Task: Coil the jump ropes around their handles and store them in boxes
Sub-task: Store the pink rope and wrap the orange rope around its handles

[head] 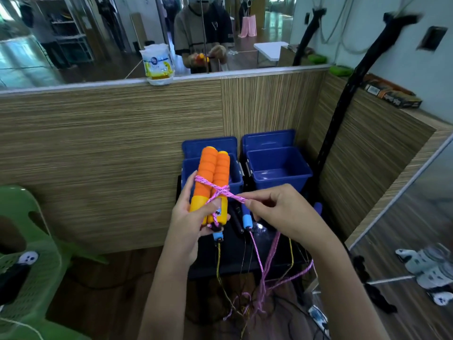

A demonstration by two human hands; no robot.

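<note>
The left hand (188, 217) grips the paired orange handles (212, 182) before the blue boxes (278, 168). The right hand (277, 212) pinches the pink rope (220, 190) crossing them.

The right blue box (278, 168) lies open and reachable; the orange handles (212, 177) screen the left blue box (235, 176).

We count two orange foam jump-rope handles (212, 177) held side by side, one pink braided rope (221, 191) crossed over them, two open blue plastic boxes (278, 168), two blue-tipped handles (245, 218) on the black table, one green plastic chair (29, 241).
</note>
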